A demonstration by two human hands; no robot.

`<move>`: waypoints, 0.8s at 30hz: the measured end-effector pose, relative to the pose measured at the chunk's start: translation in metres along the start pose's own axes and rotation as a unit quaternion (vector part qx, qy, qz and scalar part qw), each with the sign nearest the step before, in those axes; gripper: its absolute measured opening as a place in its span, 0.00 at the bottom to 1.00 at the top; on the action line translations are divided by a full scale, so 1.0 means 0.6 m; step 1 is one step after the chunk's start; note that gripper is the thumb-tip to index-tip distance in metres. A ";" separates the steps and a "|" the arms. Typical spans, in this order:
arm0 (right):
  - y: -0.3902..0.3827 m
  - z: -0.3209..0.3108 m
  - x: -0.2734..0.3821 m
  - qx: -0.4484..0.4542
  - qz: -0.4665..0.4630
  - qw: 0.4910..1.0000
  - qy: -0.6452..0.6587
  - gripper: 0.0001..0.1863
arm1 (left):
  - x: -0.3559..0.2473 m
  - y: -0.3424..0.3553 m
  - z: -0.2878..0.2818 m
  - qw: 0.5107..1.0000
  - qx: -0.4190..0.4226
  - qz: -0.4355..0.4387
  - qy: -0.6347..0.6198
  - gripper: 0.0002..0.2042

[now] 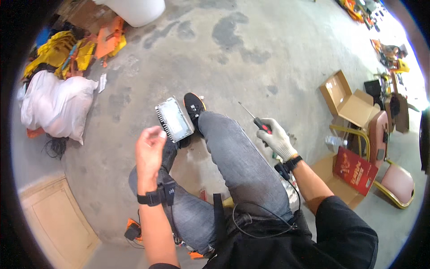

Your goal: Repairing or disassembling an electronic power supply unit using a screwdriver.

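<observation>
My right hand [277,140], in a pale work glove, grips a screwdriver [263,126] by its black-and-red handle. The thin shaft points up and away to the left, touching nothing. My bare left hand [151,145] is raised beside the near left corner of a silver metal housing [176,120]. Its fingers are curled in toward the thumb; whatever lies between them, if anything, is too small to make out. The housing has a flat pale top face and a row of fins along its left side. It sits tilted by my left shin, left of my black shoe [194,106].
A stuffed white sack [58,104] and yellow and orange pieces [56,54] lie at the left, below a white bucket [136,10]. Open cardboard boxes [351,101], a red box [355,170], a plastic bottle [336,141] and a chair [396,184] stand at the right.
</observation>
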State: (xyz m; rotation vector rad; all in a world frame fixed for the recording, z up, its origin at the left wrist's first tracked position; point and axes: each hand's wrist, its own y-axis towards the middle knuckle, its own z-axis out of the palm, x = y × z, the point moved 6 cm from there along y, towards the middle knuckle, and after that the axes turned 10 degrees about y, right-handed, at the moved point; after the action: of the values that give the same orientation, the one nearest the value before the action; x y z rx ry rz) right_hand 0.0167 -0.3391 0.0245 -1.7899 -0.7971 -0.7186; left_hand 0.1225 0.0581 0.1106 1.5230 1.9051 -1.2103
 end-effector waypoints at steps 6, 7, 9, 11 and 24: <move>-0.125 -0.037 0.166 0.055 -0.077 0.992 0.081 0.28 | 0.002 -0.079 0.068 0.970 0.123 0.044 -0.203 0.12; -0.149 -0.035 0.187 0.067 -0.083 0.992 0.074 0.28 | 0.004 -0.086 0.078 0.967 0.130 0.052 -0.214 0.13; -0.186 -0.024 0.225 0.098 -0.089 0.989 0.065 0.27 | -0.002 -0.090 0.099 0.949 0.164 0.056 -0.263 0.15; -0.215 -0.006 0.249 0.120 -0.091 0.987 0.051 0.27 | -0.012 -0.093 0.113 0.909 0.203 0.050 -0.360 0.18; -0.275 0.087 0.278 0.206 -0.093 0.974 -0.016 0.27 | 0.015 -0.092 0.091 0.786 0.210 0.085 -0.575 0.14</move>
State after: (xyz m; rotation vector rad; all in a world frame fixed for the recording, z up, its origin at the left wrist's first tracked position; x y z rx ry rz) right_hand -0.0071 -0.2130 0.2276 -1.3687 -1.0615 -0.5925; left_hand 0.0579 0.0171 0.0947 0.6884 0.6849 -1.9108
